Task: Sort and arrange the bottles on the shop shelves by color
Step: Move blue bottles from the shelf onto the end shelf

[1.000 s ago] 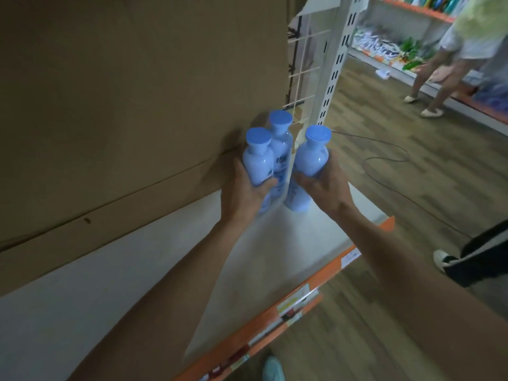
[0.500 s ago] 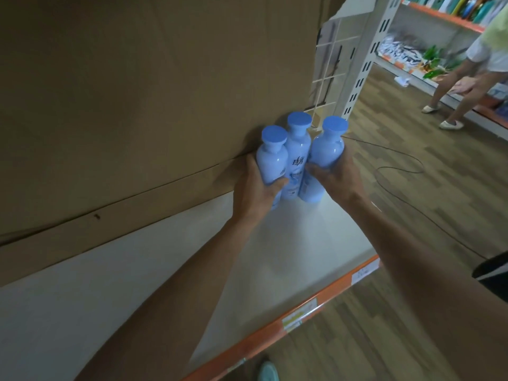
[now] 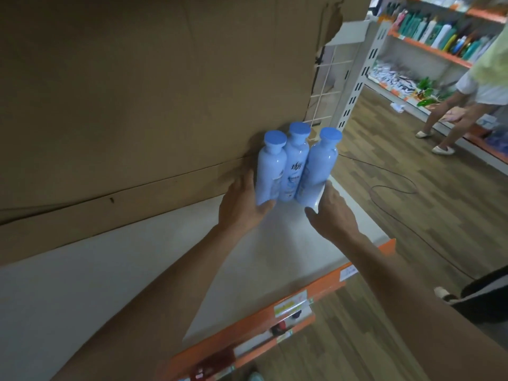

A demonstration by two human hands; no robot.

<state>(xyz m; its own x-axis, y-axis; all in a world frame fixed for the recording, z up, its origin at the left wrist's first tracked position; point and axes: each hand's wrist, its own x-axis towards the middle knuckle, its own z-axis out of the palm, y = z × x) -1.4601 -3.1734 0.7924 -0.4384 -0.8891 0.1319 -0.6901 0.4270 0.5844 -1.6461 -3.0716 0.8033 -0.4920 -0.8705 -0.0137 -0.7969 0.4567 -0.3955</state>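
Note:
Three light blue bottles with blue caps stand close together at the back right of the white shelf (image 3: 275,257), against the cardboard. My left hand (image 3: 242,207) grips the left bottle (image 3: 270,171) low down, thumb across its front. The middle bottle (image 3: 295,163) shows a printed label and no hand is on it. My right hand (image 3: 332,215) cups the base of the right bottle (image 3: 319,166), fingers along its right side and thumb just below its bottom edge.
A big brown cardboard sheet (image 3: 151,92) backs the shelf. The shelf's front edge is orange with price tags (image 3: 291,306). A white slotted upright (image 3: 354,92) stands right of the bottles. Across the wooden floor, a person (image 3: 450,111) stands by stocked shelves (image 3: 434,31). A cable (image 3: 398,188) lies on the floor.
The three bottles have been pushed together into a tight group. Both hands have slid down from the bottles' bodies toward their bases. The view has shifted left.

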